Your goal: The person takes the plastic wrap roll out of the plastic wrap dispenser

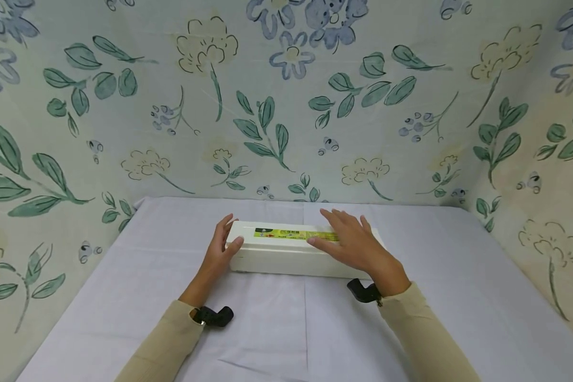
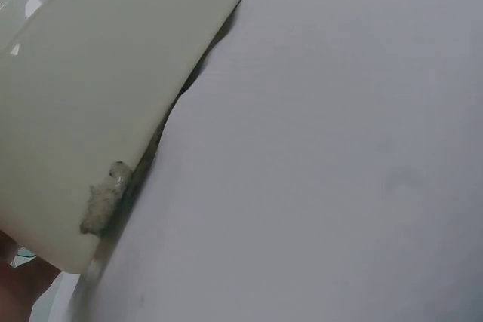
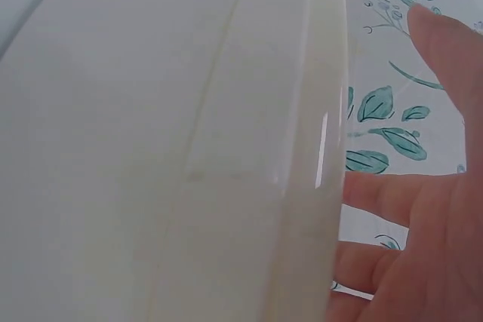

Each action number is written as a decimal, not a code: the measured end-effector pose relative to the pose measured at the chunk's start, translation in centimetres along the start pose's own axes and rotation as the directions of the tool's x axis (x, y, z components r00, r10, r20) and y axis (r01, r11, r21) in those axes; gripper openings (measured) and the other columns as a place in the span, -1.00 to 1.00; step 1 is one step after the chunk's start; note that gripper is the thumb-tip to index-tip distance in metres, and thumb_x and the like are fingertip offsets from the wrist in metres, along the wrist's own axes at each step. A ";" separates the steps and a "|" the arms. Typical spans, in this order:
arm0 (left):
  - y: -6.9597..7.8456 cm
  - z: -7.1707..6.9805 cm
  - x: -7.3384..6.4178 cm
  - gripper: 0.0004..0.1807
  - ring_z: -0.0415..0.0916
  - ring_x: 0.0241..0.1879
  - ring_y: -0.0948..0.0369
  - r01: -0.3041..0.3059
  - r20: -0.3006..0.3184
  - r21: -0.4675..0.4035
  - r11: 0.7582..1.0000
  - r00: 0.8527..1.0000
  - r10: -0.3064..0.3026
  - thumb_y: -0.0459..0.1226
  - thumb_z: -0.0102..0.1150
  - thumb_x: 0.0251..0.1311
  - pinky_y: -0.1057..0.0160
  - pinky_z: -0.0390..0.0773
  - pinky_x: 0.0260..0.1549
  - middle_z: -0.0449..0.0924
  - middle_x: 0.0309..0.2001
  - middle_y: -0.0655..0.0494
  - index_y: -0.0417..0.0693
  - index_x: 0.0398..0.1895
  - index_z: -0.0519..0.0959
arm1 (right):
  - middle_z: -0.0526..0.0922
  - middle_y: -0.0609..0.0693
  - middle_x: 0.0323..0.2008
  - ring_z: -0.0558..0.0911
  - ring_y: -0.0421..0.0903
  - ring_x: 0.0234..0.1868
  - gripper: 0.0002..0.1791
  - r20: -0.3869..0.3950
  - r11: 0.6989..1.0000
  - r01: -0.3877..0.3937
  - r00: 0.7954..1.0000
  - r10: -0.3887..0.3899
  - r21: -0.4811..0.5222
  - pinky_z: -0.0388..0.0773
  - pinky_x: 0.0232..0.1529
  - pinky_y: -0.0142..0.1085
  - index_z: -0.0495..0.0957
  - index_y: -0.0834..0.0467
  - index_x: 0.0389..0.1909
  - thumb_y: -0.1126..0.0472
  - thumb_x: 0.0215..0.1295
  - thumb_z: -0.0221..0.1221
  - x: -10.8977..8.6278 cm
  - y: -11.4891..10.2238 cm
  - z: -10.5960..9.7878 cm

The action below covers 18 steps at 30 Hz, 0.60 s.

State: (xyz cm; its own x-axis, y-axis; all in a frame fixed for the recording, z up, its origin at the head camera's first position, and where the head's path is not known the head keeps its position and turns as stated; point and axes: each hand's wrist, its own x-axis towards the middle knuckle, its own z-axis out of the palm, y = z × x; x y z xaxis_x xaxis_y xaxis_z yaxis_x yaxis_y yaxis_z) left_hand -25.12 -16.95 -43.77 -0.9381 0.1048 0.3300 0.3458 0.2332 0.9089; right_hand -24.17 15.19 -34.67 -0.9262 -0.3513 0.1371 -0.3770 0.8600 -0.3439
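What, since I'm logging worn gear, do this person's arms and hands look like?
The left sleeve and right sleeve are long and beige. The left hand and right hand are ungloved, each with a black, bent device worn behind it.

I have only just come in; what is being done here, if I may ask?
Someone's left grip holds the left end of a long white box, which lies on a white cloth. The right grip is over the box's right part; whether it touches, I cannot tell. A yellow label shows on top.
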 end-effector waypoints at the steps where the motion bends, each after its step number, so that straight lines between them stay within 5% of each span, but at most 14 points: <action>1: -0.1 0.0 0.0 -0.24 -0.01 0.44 -0.06 -0.002 0.001 -0.015 1.000 1.000 0.002 -0.18 0.00 0.34 -0.19 0.02 0.33 0.04 0.46 -0.18 0.04 0.52 -0.09 | 0.20 0.12 0.43 0.11 0.16 0.43 0.00 0.000 1.000 0.004 1.000 -0.004 0.001 -0.27 0.34 0.30 0.11 0.01 0.48 -0.53 0.17 -0.07 0.1 -0.1 0.1; 11: -1.3 -0.1 -0.5 -0.20 0.09 0.40 0.02 0.038 0.024 -0.084 0.996 0.999 -0.036 -0.13 0.07 0.31 -0.12 0.12 0.31 0.04 0.47 -0.07 0.10 0.52 -0.09 | 0.26 0.10 0.40 0.17 0.14 0.41 0.04 0.009 1.000 0.009 1.000 -0.009 -0.006 -0.24 0.33 0.30 0.14 0.00 0.47 -0.58 0.11 -0.08 1.1 -1.0 0.9; 18: -1.8 0.0 -0.6 -0.05 0.23 0.25 -0.01 0.117 0.072 -0.037 0.992 0.991 -0.114 -0.13 0.23 0.19 -0.09 0.22 0.22 0.11 0.42 -0.09 0.21 0.53 -0.13 | 0.30 0.08 0.38 0.22 0.13 0.39 0.09 0.016 1.000 0.016 1.000 -0.015 -0.021 -0.21 0.33 0.31 0.16 0.01 0.47 -0.62 0.04 -0.06 1.4 -1.0 1.6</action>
State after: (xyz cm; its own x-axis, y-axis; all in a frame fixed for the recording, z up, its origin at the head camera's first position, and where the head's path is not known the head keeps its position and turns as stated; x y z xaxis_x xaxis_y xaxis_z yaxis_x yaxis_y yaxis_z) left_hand -25.18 -17.41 -45.56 -0.9677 0.1467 0.2050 0.2328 0.2079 0.9501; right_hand -25.08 13.23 -35.59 -0.9201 -0.3705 0.1271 -0.3916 0.8618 -0.3224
